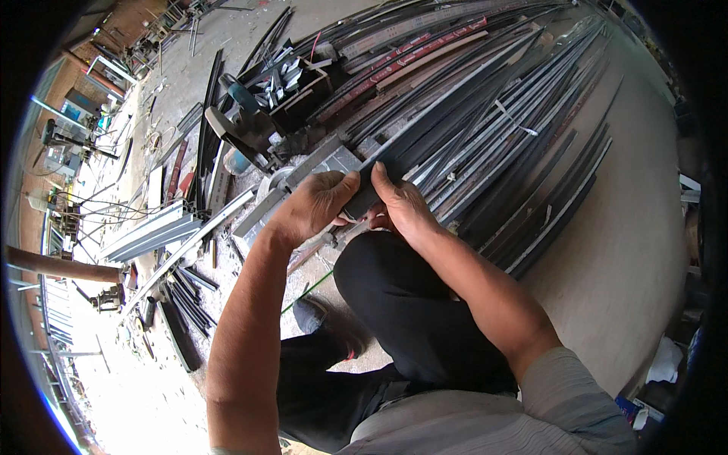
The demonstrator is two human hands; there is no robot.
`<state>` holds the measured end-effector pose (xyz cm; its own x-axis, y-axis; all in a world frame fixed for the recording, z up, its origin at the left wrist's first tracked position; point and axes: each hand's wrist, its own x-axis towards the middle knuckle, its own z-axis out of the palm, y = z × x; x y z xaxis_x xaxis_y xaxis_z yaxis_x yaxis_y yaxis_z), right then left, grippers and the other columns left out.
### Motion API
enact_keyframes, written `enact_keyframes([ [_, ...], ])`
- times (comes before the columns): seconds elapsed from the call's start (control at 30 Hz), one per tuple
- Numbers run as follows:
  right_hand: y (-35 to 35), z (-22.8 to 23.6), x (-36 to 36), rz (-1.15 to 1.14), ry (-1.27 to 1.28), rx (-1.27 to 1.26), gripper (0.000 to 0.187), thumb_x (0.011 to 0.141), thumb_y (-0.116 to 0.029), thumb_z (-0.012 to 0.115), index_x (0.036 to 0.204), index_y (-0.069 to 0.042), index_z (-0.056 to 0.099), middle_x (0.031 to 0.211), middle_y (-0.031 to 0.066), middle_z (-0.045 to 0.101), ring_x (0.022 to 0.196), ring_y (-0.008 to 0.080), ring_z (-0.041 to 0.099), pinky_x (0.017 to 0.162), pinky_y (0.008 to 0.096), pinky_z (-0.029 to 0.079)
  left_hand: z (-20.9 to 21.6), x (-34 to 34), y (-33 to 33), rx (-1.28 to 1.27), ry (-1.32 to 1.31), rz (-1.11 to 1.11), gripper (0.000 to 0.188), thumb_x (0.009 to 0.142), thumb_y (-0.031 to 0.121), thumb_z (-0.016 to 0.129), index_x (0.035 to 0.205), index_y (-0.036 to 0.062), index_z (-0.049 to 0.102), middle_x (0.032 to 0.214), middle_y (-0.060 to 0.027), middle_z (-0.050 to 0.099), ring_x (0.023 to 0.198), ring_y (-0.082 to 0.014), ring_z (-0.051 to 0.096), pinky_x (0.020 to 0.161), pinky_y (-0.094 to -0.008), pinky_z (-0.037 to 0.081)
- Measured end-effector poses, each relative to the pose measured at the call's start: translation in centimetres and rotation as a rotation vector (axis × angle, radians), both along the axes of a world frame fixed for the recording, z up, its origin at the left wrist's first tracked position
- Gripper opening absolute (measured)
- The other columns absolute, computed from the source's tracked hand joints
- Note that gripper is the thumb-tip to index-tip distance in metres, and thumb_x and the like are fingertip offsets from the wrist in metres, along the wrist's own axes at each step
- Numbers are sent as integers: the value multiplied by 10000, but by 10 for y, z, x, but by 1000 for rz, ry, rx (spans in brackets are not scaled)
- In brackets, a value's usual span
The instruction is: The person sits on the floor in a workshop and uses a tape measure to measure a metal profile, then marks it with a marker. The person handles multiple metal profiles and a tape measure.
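Observation:
A long dark grey metal profile [413,145] runs from my hands toward the far right, over other bars. My left hand [322,201] is closed on its near end from the left, thumb on top. From the right, my right hand [406,206] grips the same end, thumb along its upper face and fingers curled underneath. The fingertips of both hands are partly hidden below the profile. Just beyond my left hand stands a cut-off saw [235,136] with a metal base and fence [322,157].
Bundled metal bars [516,125] cover the floor at the far right. Behind the saw is a box of metal offcuts [292,83]. Grey channel pieces [155,231] and short dark tubes [189,299] lie at left. My bent knee [390,273] is close under my hands.

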<state>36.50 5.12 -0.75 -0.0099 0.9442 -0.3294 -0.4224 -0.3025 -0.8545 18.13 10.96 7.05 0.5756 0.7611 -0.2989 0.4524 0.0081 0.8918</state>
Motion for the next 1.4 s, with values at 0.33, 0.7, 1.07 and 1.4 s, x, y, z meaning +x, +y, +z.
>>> enact_keyframes([
  [0.33, 5, -12, 0, 57, -126, 90, 769, 905, -837, 659, 731, -88, 632, 637, 13, 605, 538, 112, 585, 496, 263, 465, 4, 0, 0, -21, 1, -27, 612, 1156, 511, 495, 1182, -51, 737, 976, -131, 773, 872, -179, 750, 789, -331, 661],
  [0.7, -2, -4, 3, -4, -109, 116, 703, 920, -770, 718, 769, -85, 671, 632, -3, 598, 540, 75, 580, 489, 240, 464, 21, 4, -1, -92, -43, 40, 588, 1147, 494, 525, 1245, -41, 747, 1014, -150, 780, 878, -194, 758, 793, -329, 673],
  [1.07, -2, -3, -3, -16, -54, 92, 648, 950, -702, 739, 823, -71, 660, 644, 1, 611, 528, 83, 568, 486, 251, 452, 22, 2, 4, -80, 53, -31, 554, 1146, 462, 541, 1308, -43, 700, 1112, -137, 758, 941, -189, 734, 796, -325, 652],
  [1.4, 2, -19, -2, 88, -208, 159, 854, 959, -901, 466, 819, -88, 689, 728, 6, 652, 682, 126, 643, 612, 295, 506, 22, 11, 0, 0, 197, -126, 538, 1146, 465, 533, 1107, -38, 719, 925, -111, 749, 831, -169, 722, 731, -327, 607],
])
